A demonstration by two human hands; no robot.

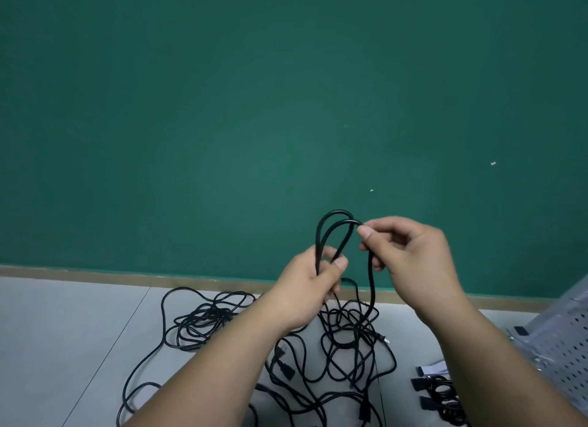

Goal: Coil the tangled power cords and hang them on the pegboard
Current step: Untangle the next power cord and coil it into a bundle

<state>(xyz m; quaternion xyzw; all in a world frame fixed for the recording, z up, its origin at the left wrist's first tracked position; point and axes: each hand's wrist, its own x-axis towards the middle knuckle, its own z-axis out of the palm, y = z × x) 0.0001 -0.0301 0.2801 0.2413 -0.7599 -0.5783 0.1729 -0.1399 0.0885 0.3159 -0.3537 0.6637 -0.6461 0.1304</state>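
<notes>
A black power cord (334, 223) arches in two loops between my hands, in front of the green wall. My left hand (313, 286) grips the gathered loops at their base, thumb pressed over them. My right hand (410, 254) pinches the same cord between thumb and forefinger at the top right of the arch; from there the cord drops down to the floor. Below my hands lies a tangle of black cords (343, 356) with several plugs. The grey metal pegboard (560, 340) leans at the right edge.
A second heap of looped black cord (206, 321) lies on the grey floor to the left. Coiled cords with black plugs (439, 391) lie beside the pegboard at the lower right. A wooden skirting strip (127, 275) runs along the foot of the green wall.
</notes>
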